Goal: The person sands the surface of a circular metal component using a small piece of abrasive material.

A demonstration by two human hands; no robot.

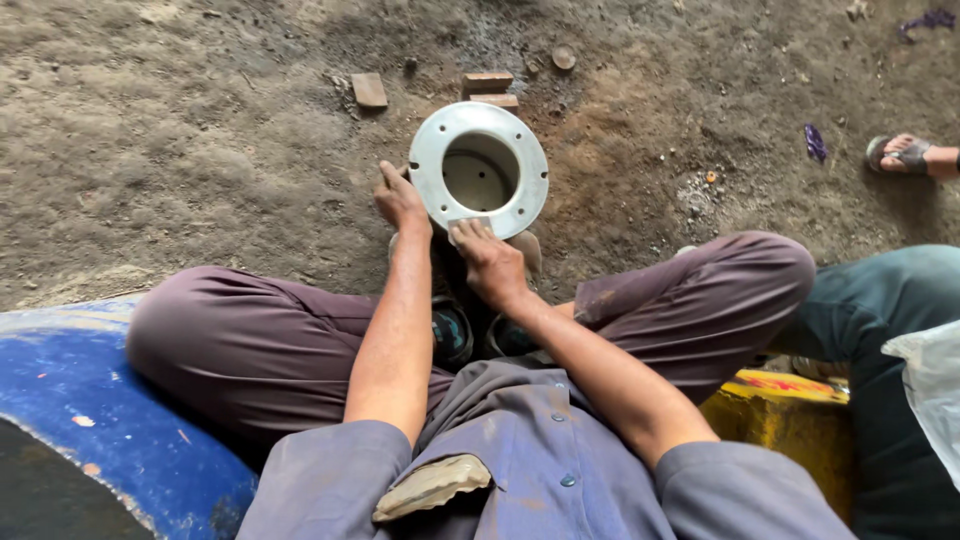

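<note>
Both hands on flange [478, 168]: left hand [400, 198] gripping left rim, right hand [487, 258] pressing small pad [470, 224] flat on near rim. Best steadied firmly, rubbed evenly.

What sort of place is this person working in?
Probably an informal workshop on bare ground. The dirt floor is scattered with small blocks, and the person sits low, both hands on a round metal flange. A blue drum lies alongside.

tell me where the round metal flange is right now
The round metal flange stands on the dirt ground between the left hand and right hand, just before the person's feet.
</note>
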